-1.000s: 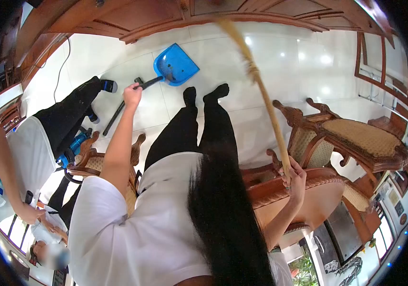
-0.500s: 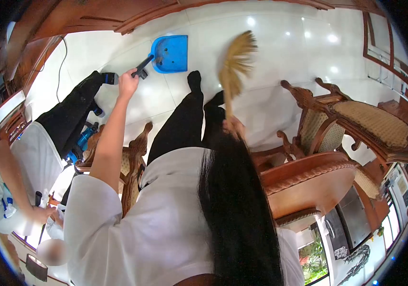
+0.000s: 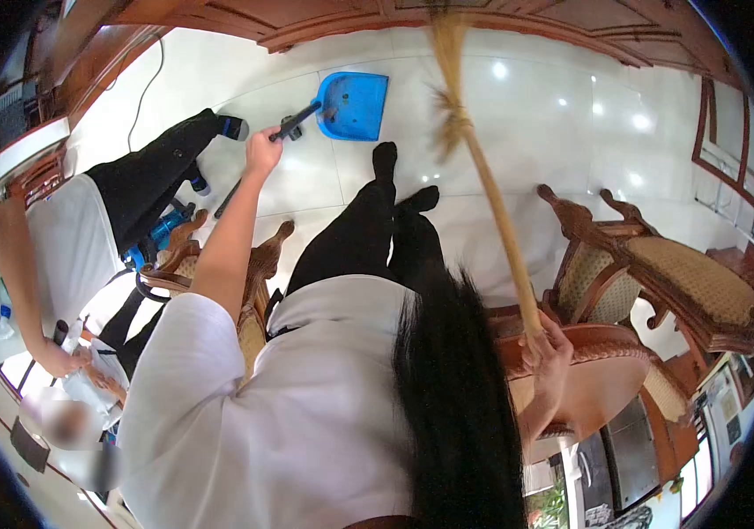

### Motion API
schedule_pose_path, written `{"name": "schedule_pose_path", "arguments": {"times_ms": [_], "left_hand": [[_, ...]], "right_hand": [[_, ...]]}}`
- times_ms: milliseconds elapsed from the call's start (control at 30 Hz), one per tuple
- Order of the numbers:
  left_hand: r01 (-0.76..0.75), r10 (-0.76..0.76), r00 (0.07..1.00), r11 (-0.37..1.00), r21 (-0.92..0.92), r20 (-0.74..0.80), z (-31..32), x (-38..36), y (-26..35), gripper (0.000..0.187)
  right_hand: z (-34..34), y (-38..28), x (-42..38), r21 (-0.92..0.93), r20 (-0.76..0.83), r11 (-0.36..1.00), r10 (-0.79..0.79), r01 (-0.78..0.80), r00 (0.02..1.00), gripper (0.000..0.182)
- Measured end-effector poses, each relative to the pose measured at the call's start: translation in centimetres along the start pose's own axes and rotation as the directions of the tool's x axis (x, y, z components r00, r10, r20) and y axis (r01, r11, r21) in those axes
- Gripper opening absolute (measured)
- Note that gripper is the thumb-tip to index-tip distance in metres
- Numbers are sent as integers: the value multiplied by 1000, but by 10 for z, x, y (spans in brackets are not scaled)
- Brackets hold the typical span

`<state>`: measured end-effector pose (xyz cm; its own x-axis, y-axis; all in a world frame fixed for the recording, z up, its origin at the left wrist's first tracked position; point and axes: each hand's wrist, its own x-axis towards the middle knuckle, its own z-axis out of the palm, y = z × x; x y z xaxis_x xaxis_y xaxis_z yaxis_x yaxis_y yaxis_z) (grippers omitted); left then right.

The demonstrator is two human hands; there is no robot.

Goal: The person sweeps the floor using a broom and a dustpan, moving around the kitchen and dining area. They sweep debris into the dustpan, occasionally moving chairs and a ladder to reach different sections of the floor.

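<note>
My left hand (image 3: 263, 150) grips the black handle of a blue dustpan (image 3: 355, 105), whose scoop rests on the white tiled floor (image 3: 518, 115) ahead of my feet. A straw broom (image 3: 480, 167) runs from my right hand (image 3: 548, 346), which is closed around its lower stick, up to bristles near the wooden cabinet base at the top. My black-trousered legs (image 3: 368, 238) stand between dustpan and broom. My long dark hair hangs over my white shirt.
Carved wooden chairs (image 3: 659, 264) with woven seats and a round wooden table (image 3: 597, 370) stand to my right. Another carved chair (image 3: 218, 264) is at my left. A person in a white shirt (image 3: 51, 256) and black trousers stands at the far left, beside a blue device.
The broom has swung from beside my legs out to the right, bristles now far forward. My right hand dropped back over the table. The dustpan stays on the floor.
</note>
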<state>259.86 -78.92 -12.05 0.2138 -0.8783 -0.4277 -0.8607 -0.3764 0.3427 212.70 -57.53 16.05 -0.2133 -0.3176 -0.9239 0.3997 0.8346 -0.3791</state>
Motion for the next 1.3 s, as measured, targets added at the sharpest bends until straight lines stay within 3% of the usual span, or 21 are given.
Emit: {"name": "schedule_pose_path", "arguments": {"times_ms": [67, 133, 200, 233, 333, 433, 500, 533, 567, 700, 800, 833, 900, 967, 1000, 1067, 1133, 1167, 1200, 1233, 1300], "left_hand": [[-4, 1, 999, 999, -41, -53, 5, -16, -29, 27], [-21, 13, 996, 996, -82, -91, 9, -30, -47, 27], [292, -312, 948, 934, -206, -69, 12, -40, -59, 27], [290, -311, 948, 933, -213, -74, 15, -43, -63, 27], [448, -538, 838, 578, -682, 95, 10, -57, -55, 26], [546, -649, 748, 486, -682, 136, 16, -61, -53, 23], [543, -657, 738, 441, -714, 154, 34, -60, -69, 22], [557, -679, 711, 386, -736, 182, 39, -60, -70, 22], [570, -700, 683, 331, -752, 209, 42, -62, -70, 21], [587, -744, 624, 244, -772, 239, 48, -69, -65, 18], [607, -746, 632, 308, -732, 211, 46, -75, -59, 18], [624, -742, 633, 321, -713, 220, 47, -77, -58, 18], [628, -769, 593, 258, -734, 238, 49, -78, -49, 18], [611, -825, 540, 248, -751, 167, 56, -77, -50, 23], [567, -795, 584, 255, -783, 164, 62, -77, -54, 20], [569, -788, 590, 250, -783, 177, 59, -74, -46, 18], [542, -813, 564, 232, -808, 145, 62, -72, -41, 16], [539, -815, 559, 216, -814, 153, 63, -73, -39, 16], [551, -807, 564, 207, -808, 177, 61, -74, -39, 14], [564, -797, 570, 203, -801, 199, 58, -77, -39, 12], [572, -795, 571, 204, -795, 207, 54, -81, -42, 19]], "right_hand": [[-4, -9, 0, -308, -119, 940, -188, 143, 975, 31], [-4, -20, 21, -341, -137, 926, -223, 165, 965, 32], [6, -26, 46, -374, -156, 909, -258, 185, 953, 32], [12, -26, 60, -428, -204, 885, -291, 182, 935, 33], [30, -30, 108, -501, -235, 843, -349, 195, 907, 33], [60, -38, 174, -615, -137, 752, -397, 236, 908, 30], [84, -24, 254, -869, 144, 254, -690, 424, 709, 29], [124, -42, 251, -896, 166, 223, -633, 383, 756, 26], [164, -55, 253, -884, 68, 368, -511, 289, 857, 23], [288, -55, 257, -870, 182, 335, -462, 361, 868, 26], [354, -41, 246, -869, 252, 279, -463, 409, 850, 18], [365, -36, 246, -869, 251, 279, -463, 409, 850, 18], [381, -28, 244, -894, 413, 15, -360, 448, 836, 15], [368, -25, 237, -882, 461, -55, -317, 469, 829, 16], [354, -29, 229, -864, 502, -125, -277, 487, 819, 18], [312, -47, 201, -846, 531, -184, -367, 500, 764, 15], [249, -66, 198, -857, 478, -17, -402, 516, 781, 16], [204, -71, 193, -794, 500, 34, -530, 607, 684, 23], [179, -100, 160, -813, 506, 79, -393, 576, 768, 31], [151, -115, 130, -811, 410, 305, -313, 500, 856, 35], [108, -126, 80, -785, 190, 534, -276, 314, 942, 31]]}}
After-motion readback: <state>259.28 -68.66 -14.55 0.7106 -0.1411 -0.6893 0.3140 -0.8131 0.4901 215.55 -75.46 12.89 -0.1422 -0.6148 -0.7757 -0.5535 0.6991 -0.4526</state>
